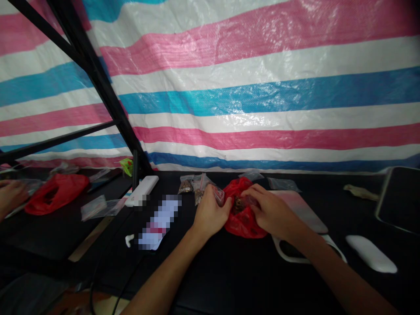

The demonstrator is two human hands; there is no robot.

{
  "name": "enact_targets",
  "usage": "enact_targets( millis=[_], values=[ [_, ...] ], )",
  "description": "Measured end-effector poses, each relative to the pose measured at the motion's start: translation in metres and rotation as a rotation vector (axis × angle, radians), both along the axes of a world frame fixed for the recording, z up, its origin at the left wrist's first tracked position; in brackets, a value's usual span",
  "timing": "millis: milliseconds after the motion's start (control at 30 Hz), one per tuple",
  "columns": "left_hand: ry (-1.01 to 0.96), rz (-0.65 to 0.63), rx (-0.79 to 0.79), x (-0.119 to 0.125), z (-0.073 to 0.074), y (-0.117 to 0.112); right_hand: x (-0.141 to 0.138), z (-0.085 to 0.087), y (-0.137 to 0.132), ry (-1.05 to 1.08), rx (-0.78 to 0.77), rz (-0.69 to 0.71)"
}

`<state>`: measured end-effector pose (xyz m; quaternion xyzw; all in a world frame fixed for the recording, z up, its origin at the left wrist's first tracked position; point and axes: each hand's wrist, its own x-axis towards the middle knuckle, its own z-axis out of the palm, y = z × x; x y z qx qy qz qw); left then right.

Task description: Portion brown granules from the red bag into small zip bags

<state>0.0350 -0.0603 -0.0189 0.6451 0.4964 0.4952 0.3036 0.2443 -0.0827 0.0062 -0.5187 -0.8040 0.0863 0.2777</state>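
A red plastic bag [244, 223] lies open on the black table between my hands, with small brown pieces [239, 203] showing in its mouth. My left hand [210, 214] is closed around a small clear zip bag [218, 193], its thumb beside the red bag's edge. Over the opening, my right hand [267, 210] has its fingers bent together; what they pinch is hidden. Just behind my left hand lie small zip bags of brown pieces [186, 184].
Left of my hands are a phone [164, 218], a white earbud [129, 240] and a white power strip [142, 190]. A white mouse [370, 253] sits at right. Another person's hand [11, 197] is near a second red bag [67, 186]. A black metal frame [101, 92] rises at left.
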Motion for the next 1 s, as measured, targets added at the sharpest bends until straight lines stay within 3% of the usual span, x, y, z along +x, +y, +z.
enact_targets(
  millis=[133,367,467,667,800,1000],
  values=[
    [-0.037,-0.095,-0.11,-0.001,-0.01,0.007,0.001,-0.008,0.002,-0.144,0.04,-0.085],
    [0.016,0.086,0.019,-0.005,0.001,0.008,0.004,-0.013,0.001,-0.21,0.078,-0.082],
    [-0.032,0.1,0.037,-0.004,0.004,0.007,0.001,-0.01,-0.001,-0.238,0.078,-0.073],
    [-0.185,-0.136,-0.156,0.001,-0.001,0.008,-0.003,-0.006,0.002,-0.115,0.081,-0.051],
    [-0.303,-0.32,-0.298,0.005,0.001,0.005,-0.001,-0.001,0.003,-0.006,0.179,-0.056],
    [-0.41,-0.332,-0.303,0.007,0.008,0.003,0.002,0.006,0.0,0.04,0.314,0.057]
  ],
)
